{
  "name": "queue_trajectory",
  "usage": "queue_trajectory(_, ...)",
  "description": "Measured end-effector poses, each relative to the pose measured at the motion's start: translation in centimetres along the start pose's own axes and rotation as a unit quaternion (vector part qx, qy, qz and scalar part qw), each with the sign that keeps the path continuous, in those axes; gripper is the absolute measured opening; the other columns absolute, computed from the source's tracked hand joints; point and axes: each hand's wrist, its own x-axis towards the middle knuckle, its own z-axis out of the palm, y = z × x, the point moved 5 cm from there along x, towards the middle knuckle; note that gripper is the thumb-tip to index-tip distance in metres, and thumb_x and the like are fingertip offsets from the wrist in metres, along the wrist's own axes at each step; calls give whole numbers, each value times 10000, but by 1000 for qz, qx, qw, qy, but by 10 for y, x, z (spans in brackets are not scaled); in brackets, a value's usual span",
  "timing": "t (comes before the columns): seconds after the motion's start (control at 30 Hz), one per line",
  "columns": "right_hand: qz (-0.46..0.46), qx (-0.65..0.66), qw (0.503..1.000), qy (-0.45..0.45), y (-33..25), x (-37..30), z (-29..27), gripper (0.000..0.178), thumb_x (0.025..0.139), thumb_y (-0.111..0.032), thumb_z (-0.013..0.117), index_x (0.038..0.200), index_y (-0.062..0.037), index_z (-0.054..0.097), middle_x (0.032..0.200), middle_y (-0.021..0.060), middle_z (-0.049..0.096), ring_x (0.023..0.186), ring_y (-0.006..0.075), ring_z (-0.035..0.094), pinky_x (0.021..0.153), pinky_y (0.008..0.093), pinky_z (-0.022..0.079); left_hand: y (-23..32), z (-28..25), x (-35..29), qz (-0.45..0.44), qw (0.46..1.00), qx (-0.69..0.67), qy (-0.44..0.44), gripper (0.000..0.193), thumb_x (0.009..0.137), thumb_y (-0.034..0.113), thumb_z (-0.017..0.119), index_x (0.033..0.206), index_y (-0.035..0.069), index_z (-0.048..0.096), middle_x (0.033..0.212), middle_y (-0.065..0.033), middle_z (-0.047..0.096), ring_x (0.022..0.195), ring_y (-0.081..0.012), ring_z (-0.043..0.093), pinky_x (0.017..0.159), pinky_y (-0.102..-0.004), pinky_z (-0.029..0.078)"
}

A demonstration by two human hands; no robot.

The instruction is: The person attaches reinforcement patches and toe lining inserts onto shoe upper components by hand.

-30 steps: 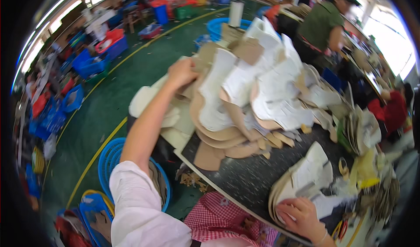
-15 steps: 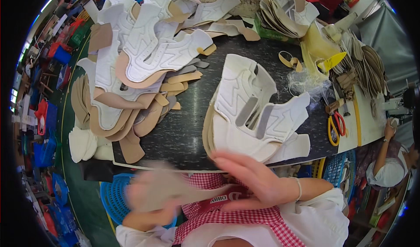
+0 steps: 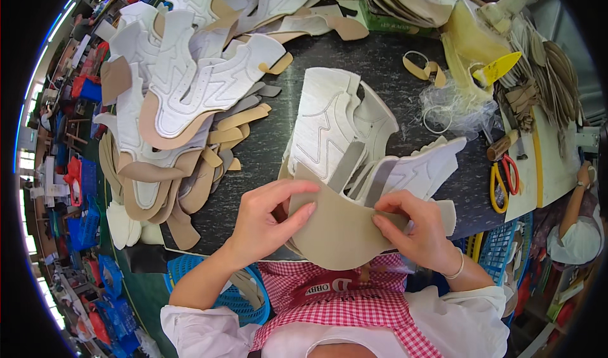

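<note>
My left hand (image 3: 272, 217) pinches the left end of a curved beige lining piece (image 3: 345, 231) between thumb and fingers. At its right end, my right hand (image 3: 415, 227) pinches the same piece. The lining piece spans the lower part of a small stack of white shoe uppers (image 3: 326, 127), covering their toe area. Stitched zigzag lines run over the uppers, and grey strips (image 3: 347, 166) stick up beside their middle opening. Whether the lining piece touches the upper beneath it, I cannot tell.
A big pile of white uppers with beige linings (image 3: 209, 92) covers the table's left side. On the right lie scissors (image 3: 499, 187), a yellow scraper (image 3: 499, 70), clear plastic wrap (image 3: 453, 108) and a tape ring (image 3: 424, 70). Blue baskets (image 3: 253, 298) stand below the table edge; a person sits far right.
The beige piece, blurred in my left hand at the lower left before, is now over the stack of uppers. My right hand has closed on its other end.
</note>
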Motion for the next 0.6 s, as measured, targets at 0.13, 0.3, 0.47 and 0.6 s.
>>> queue_trajectory(0.13,-27,-17,999,-12,-1,6,-1,138,820,-44,674,937,-26,602,807,103,640,666,213,648,566,283,499,-6,1,2,13,1000,-3,24,251,802,53,699,1051,55,671,785,-36,627,515,-64,487,460,-217,379)
queue_trajectory(0.3,-50,-50,997,-18,-1,9,3,122,806,-28,673,900,-35,595,808,95,614,656,229,635,552,309,495,-6,0,8,-4,1000,13,1,249,797,50,703,1044,60,680,789,-27,626,528,-47,492,460,-203,368)
queue_trajectory(0.47,-94,-137,984,-61,-10,9,4,149,767,-25,687,882,-50,594,755,77,569,626,231,613,534,347,484,-4,0,10,-5,1000,30,2,243,788,50,702,1030,61,687,800,-23,633,537,-37,499,462,-195,363)
queue_trajectory(0.6,-123,-321,937,-59,-24,10,-17,308,738,-152,728,1003,-51,608,866,95,605,812,280,646,667,387,523,-4,2,10,29,999,16,22,247,780,32,680,1026,58,679,794,-37,637,535,-61,515,470,-215,385)
